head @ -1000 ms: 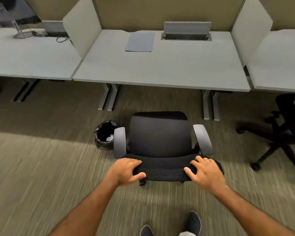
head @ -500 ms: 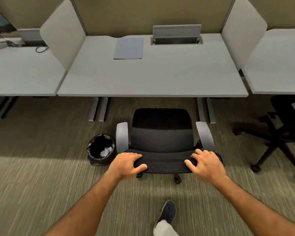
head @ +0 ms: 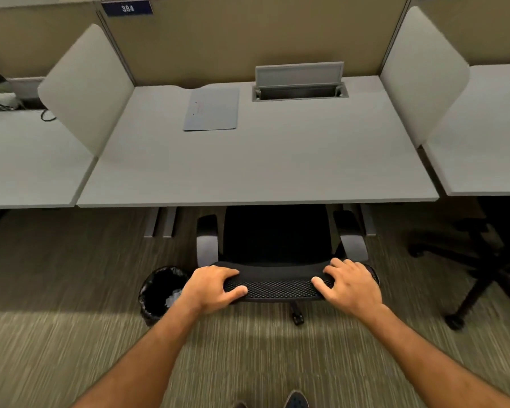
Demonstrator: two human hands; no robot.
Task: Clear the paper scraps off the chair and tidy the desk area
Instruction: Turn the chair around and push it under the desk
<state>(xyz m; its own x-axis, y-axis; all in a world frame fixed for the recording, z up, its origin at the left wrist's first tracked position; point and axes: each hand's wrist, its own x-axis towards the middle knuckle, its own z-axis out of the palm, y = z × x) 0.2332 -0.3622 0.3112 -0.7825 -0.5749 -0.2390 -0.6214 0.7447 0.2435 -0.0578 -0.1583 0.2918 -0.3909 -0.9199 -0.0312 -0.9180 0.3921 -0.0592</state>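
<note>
A black office chair (head: 277,240) with grey armrests stands with the front of its seat under the grey desk (head: 262,172). My left hand (head: 212,287) grips the left end of the mesh backrest top (head: 277,282). My right hand (head: 351,285) grips its right end. The seat looks dark and bare; no paper scraps show on it. A bluish-grey folder (head: 211,108) lies flat at the back of the desk. A black-lined bin (head: 159,293) with white crumpled paper inside stands on the carpet just left of the chair.
An open cable hatch (head: 299,82) sits at the desk's back right. White divider panels (head: 86,92) flank the desk. Another black chair (head: 483,260) stands at the right. Neighbouring desks lie on both sides, with cables on the left desk (head: 46,114).
The chair has rolled forward with both hands on its backrest, and its seat front now sits under the desk edge. I have stepped closer to the desk.
</note>
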